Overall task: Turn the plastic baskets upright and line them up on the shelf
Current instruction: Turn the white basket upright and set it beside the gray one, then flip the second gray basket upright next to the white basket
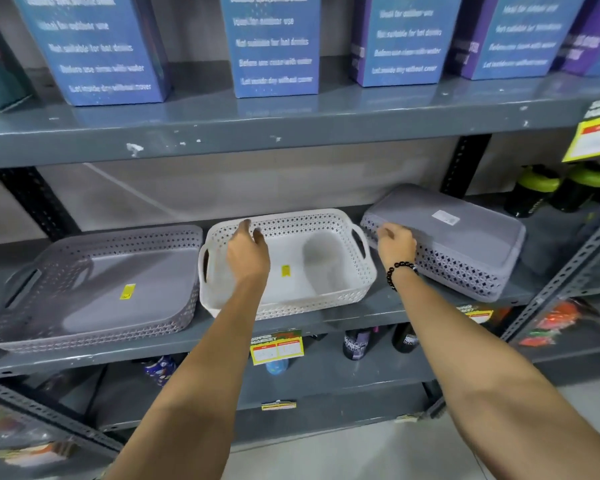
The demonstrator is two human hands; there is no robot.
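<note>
Three plastic baskets stand on the grey middle shelf. A grey basket sits upright at the left. A white basket sits upright in the middle. A second grey basket lies upside down at the right, bottom up, with a white label on it. My left hand hovers over the white basket, fingers apart, holding nothing. My right hand rests on the near left corner of the upturned grey basket, fingers curled; I cannot tell whether it grips the basket.
Blue and purple boxes line the shelf above. Black bottles with green lids stand behind the upturned basket at the right. Yellow price tags hang on the shelf edges. More bottles sit on the lower shelf. A metal upright slants at the right.
</note>
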